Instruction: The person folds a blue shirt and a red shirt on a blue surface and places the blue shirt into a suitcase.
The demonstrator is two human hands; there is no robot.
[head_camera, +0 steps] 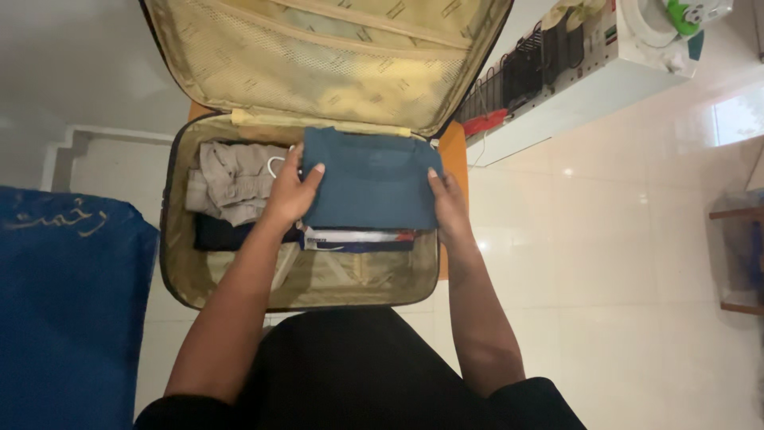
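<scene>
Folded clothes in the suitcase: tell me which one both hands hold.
The teal folded garment, gripped at its sides by left hand and right hand; the beige garment lies untouched.

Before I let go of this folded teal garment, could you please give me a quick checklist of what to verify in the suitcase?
1. Both hands grip the garment: left hand and right hand on the folded teal garment, ok.
2. Fold intact: ok.
3. Garment stacked squarely on the clothes beneath: ok.
4. Suitcase lid fully open: ok.
5. Beige clothing neatly folded: not ok, rumpled.
6. Room left under the pile: cannot tell.
</scene>
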